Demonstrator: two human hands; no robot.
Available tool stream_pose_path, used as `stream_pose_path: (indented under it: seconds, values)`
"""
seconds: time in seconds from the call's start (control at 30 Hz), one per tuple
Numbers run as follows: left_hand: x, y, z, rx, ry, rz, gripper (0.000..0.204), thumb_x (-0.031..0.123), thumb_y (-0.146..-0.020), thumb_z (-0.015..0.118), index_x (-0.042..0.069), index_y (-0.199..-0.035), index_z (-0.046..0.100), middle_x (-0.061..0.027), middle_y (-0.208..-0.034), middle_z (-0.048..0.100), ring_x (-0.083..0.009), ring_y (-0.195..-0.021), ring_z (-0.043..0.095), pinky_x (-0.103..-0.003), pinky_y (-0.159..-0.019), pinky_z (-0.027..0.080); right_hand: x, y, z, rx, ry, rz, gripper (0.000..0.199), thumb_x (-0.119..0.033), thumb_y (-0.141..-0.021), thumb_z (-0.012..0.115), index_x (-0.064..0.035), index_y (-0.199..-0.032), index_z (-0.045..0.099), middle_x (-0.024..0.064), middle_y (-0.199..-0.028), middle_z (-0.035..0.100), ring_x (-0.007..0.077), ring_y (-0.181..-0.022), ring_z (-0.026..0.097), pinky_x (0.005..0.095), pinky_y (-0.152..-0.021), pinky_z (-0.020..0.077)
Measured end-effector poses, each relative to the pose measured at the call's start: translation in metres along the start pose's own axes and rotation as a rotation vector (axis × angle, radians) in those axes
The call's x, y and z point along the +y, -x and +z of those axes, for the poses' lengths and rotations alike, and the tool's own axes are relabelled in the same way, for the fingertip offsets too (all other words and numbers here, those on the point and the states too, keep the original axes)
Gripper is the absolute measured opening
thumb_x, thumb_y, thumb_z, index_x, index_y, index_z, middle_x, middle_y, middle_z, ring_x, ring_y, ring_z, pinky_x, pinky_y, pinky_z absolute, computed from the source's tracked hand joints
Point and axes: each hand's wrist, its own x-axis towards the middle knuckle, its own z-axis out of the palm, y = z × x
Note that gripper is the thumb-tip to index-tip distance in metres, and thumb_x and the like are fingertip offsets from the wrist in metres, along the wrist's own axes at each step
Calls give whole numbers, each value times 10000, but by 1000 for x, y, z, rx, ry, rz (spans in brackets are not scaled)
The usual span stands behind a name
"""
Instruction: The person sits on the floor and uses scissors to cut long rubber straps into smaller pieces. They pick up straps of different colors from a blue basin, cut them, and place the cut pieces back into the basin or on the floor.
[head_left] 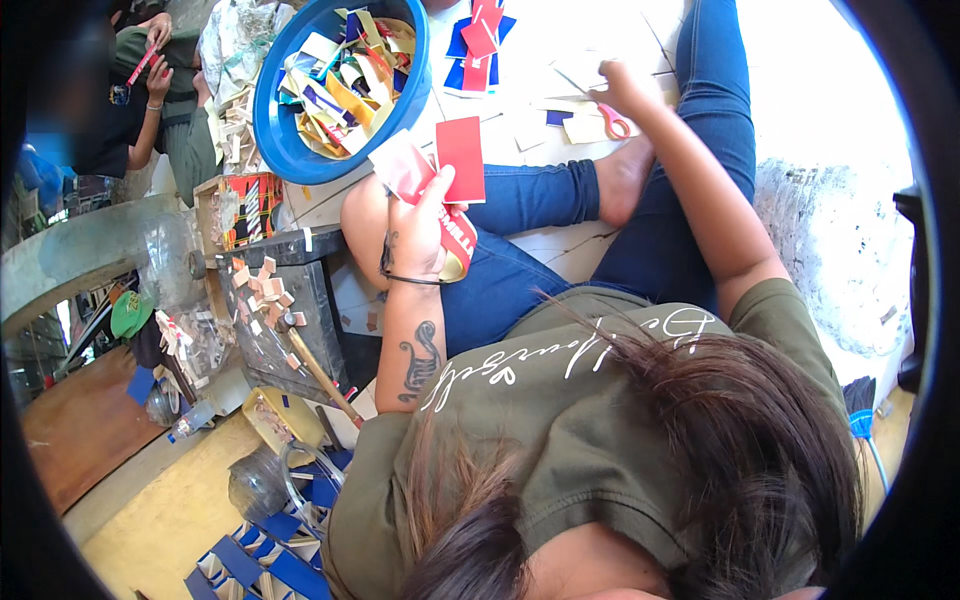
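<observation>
My left hand (418, 232) is closed around several red-and-white printed strips (460, 160) of card or paper, whose ends stick out above the fingers. One longer strip (459, 245) curls down beside the wrist, showing a yellowish underside. On the right, my right hand (632, 92) is held out above the floor, beyond my bare foot. Its fingers look apart, though glare washes out the tips. Just below it lie pink-handled scissors (614, 122), with pale and dark blue paper pieces around them. Red and blue cut pieces (480, 45) are stacked on the tiles between my hands.
A blue basin (265, 105) full of paper scraps stands beyond my left hand. At left are a dark wooden block (290, 330) bearing small wood pieces, and a hammer (318, 362). A co-worker (110, 110) sits at far left, holding a red strip. My jeans-clad legs frame the floor.
</observation>
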Motion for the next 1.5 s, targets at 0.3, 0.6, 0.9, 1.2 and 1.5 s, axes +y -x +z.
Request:
stream_pose_path:
  seconds: [0.3, 0.6, 0.9, 1.2, 1.5]
  values:
    - [-13, 2, -12, 72, 82, -59, 163, 75, -823, 560, -14, -955, 524, -86, -761, 579, -159, -584, 551, -254, -505, 438, -80, 2, 69, 48, 27, -424, 213, -130, -714, 623, -34, -898, 573, 133, -937, 538, 283, -954, 512, 356, -824, 427]
    - [-26, -2, 18, 30, 95, -60, 203, 95, -829, 573, -22, -990, 535, -106, -832, 618, -170, -659, 615, -256, -547, 472, -119, 123, -58, 673, -166, -871, 148, -46, -679, 603, -73, -821, 572, 18, -848, 556, 175, -661, 557, 291, -566, 460]
    - [-31, 25, 40, 26, 327, 13, 207, 87, -869, 504, -7, -1053, 511, -69, -942, 577, -123, -803, 575, -249, -683, 471, -115, 145, -50, 396, -419, -1039, 153, -63, -683, 631, -27, -826, 590, 84, -858, 551, 222, -762, 560, 294, -661, 465]
    - [-46, 36, 46, 12, 230, 89, 253, 119, -880, 489, -6, -1099, 472, -80, -1024, 555, -143, -920, 553, -262, -771, 456, -115, 140, -19, -143, -1300, -240, 249, -166, -794, 642, -33, -987, 556, 9, -805, 603, 41, -653, 522, 201, -534, 412]
    - [-44, 25, 27, -166, 444, -157, 377, 219, -928, 346, -58, -1161, 447, -144, -1103, 548, -204, -1014, 540, -315, -882, 426, -102, 151, -30, -284, -1748, 20, 201, -127, -817, 571, -34, -995, 563, 32, -947, 602, 77, -868, 562, 225, -775, 440]
